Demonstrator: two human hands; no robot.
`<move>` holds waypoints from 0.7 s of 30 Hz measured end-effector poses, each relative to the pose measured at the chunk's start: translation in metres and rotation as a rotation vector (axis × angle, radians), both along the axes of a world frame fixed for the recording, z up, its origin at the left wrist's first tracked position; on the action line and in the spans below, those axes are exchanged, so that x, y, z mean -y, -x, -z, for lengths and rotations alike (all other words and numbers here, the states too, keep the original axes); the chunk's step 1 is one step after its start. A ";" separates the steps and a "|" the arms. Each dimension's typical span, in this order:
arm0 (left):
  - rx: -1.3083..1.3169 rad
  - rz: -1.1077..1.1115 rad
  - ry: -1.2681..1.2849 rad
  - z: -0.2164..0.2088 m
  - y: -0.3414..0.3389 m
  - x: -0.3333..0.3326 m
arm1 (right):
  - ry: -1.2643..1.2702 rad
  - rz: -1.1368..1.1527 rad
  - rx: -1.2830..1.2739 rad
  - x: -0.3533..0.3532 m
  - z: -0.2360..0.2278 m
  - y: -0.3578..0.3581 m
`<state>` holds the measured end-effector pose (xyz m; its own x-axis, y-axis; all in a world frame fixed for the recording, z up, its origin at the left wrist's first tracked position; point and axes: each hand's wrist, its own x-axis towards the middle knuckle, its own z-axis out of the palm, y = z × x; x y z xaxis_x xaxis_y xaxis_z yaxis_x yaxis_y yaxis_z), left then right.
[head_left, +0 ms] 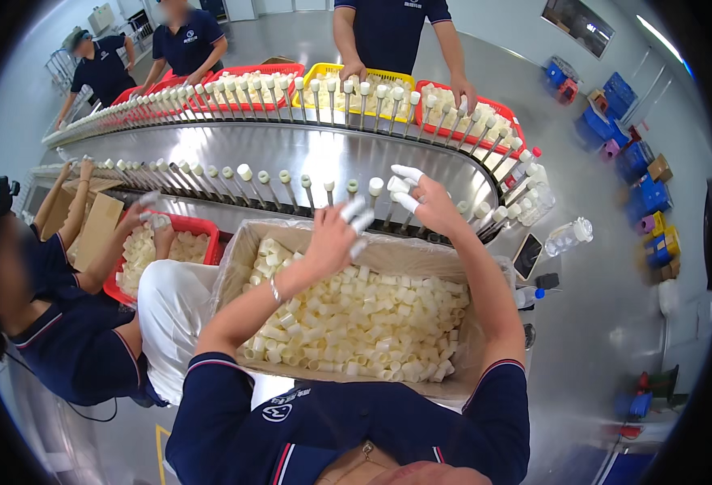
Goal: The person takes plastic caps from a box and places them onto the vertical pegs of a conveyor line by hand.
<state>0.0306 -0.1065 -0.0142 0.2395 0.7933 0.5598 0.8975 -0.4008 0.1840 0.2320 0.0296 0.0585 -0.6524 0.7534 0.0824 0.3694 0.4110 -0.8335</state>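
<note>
My right hand (438,208), with white finger cots on its fingertips, pinches a white cylindrical cap (398,186) between thumb and finger at the near row of upright metal pegs. My left hand (333,236), also in white finger cots, hovers just left of it with its fingers apart. I see nothing in that hand. Directly below both hands, a plastic-lined cardboard box (421,260) holds a heap of cream-white short hollow caps (356,319). Several pegs beside my hands carry caps, among them a white cap (376,186).
The pegs line a looped steel conveyor table (291,153). Across it stand a yellow basket (408,79) and red baskets of caps, with a person's hands (354,71) there. A co-worker sits close on my left by a red basket (210,226). A phone (527,256) and bottle (570,236) lie right.
</note>
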 end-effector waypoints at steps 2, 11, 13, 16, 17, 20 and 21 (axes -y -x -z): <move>-0.082 0.174 0.199 0.016 -0.001 0.042 | 0.004 -0.059 -0.170 -0.002 0.001 0.015; -0.273 0.197 0.732 0.098 0.029 0.103 | -0.442 0.123 0.251 -0.008 0.012 0.052; -0.256 0.200 0.772 0.103 0.027 0.098 | -0.440 0.190 0.258 -0.010 0.018 0.044; -0.329 0.215 0.800 0.097 0.020 0.096 | -0.382 0.265 0.497 -0.013 0.027 0.027; -0.371 0.244 0.796 0.092 0.021 0.096 | -0.433 0.235 0.579 -0.012 0.031 0.022; -0.249 0.296 0.665 0.073 0.029 0.091 | -0.476 0.268 0.662 -0.009 0.035 0.010; -0.081 0.302 0.541 0.065 0.033 0.087 | -0.461 0.315 0.668 -0.008 0.034 0.008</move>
<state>-0.0022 -0.1932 -0.0792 0.5226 0.8498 0.0685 0.7784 -0.5083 0.3683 0.2238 0.0375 0.0246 -0.4400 0.8926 0.0983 0.8749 0.4508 -0.1771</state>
